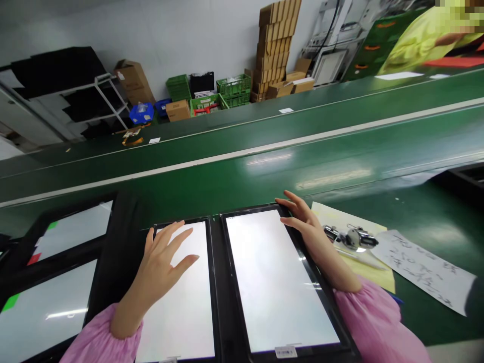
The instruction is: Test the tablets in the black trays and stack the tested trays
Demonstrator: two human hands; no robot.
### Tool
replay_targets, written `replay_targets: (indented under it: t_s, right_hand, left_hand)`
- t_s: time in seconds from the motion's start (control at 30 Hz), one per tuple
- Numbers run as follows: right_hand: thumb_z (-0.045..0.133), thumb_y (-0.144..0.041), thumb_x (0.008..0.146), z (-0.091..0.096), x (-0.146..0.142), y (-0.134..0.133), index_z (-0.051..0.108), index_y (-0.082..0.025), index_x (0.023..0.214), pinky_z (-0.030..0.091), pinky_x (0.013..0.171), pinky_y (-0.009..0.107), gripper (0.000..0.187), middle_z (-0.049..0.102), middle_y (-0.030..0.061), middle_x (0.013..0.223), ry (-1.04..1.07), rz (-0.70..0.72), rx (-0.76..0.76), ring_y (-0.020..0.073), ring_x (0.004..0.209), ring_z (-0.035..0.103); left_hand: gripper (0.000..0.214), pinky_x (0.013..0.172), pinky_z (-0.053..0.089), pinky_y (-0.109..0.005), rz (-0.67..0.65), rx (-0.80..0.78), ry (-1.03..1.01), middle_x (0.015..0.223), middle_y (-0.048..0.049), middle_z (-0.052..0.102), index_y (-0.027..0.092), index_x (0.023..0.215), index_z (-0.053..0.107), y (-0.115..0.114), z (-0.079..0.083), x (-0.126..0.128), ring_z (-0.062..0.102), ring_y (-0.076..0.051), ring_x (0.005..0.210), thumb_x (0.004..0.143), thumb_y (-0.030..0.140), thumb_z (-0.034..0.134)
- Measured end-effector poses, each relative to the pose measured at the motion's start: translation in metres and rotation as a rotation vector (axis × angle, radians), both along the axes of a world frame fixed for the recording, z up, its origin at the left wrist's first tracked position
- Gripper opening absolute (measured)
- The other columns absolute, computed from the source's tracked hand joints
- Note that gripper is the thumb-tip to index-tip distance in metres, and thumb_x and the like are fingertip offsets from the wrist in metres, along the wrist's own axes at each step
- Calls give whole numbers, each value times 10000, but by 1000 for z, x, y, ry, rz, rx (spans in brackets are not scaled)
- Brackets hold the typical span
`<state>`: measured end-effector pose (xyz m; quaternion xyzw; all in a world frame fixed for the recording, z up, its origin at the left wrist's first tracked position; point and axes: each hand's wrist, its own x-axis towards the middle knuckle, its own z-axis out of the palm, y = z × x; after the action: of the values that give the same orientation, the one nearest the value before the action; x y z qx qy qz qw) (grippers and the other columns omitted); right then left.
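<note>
Two black-framed tablets with lit white screens lie side by side in front of me. Over the left tablet (192, 312) is my left hand (162, 259), its fingers spread and nothing held; whether the fingertips touch the glass I cannot tell. At the upper right corner of the right tablet (280, 282) is my right hand (304, 224), fingers apart, the thumb over the screen's edge and the other fingers by the outer rim. A small barcode label (286, 351) sits on the right tablet's lower frame.
Further left lie two more lit screens (60, 297) with green corner marks. On the right are a yellow paper (378, 272), metal clips (355, 238) and a handwritten sheet (427, 267). Beyond runs a green conveyor (212, 176). Stacked cartons (274, 50) and a person in yellow (419, 38) are behind.
</note>
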<state>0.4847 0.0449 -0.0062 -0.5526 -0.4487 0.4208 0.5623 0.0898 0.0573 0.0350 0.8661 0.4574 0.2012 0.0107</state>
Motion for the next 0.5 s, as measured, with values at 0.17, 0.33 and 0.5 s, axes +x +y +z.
replay_targets:
  t_s: [0.17,0.33,0.5]
  right_hand:
    - [695,-314,771,-1,1,-2,422,-364,1584,577,1056,515,859,586,88,1574,3,24,10,329,1365,628]
    - [708,-273,708,2,-3,3,378,-340,1602,585,1045,473,956,551,115,1608,5,30,-6,351,1439,568]
    - [583,-516,971,4,9,-16,352,-325,1642,520,1156,451,735,486,136,1661,-44,-51,-66,344,1530,473]
  left_hand:
    - [405,1272,184,-796,-11,-7,16,1547,-127,622,309,1425,646,-2,2,0,588,-367,1434,1073,488,558]
    - [335,1299,130,-768,-112,-45,23,1532,-113,632,328,1341,725,-3,7,10,608,-337,1411,1065,470,598]
    - [460,1306,182,-742,-15,-65,-3,1597,-112,581,342,1429,679,-20,20,-2,535,-361,1488,1057,584,556]
